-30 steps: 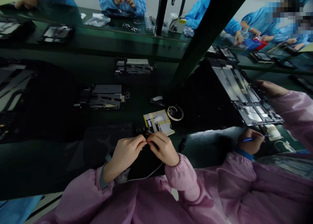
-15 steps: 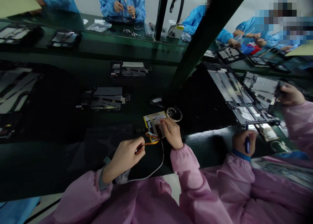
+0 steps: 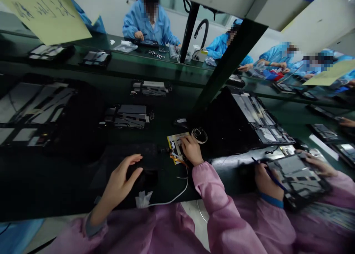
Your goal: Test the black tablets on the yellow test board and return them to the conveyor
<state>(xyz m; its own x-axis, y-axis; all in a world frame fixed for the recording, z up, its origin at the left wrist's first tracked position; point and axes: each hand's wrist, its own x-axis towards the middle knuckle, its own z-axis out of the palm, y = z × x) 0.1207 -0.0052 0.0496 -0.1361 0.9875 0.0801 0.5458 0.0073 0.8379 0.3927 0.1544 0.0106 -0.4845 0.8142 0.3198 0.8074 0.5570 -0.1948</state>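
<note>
My left hand (image 3: 122, 177) hovers wide and empty over the black mat (image 3: 162, 181), my right hand (image 3: 190, 151) curls onto the yellow card (image 3: 173, 140), grip unclear, with the orange strip (image 3: 179, 160) lying loose, not yet placed.

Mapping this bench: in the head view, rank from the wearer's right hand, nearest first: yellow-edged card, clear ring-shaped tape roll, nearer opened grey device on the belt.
1. Yellow-edged card: touched by the right hand.
2. Clear ring-shaped tape roll: just beyond, to the right.
3. Nearer opened grey device: farthest, up and left.
</note>
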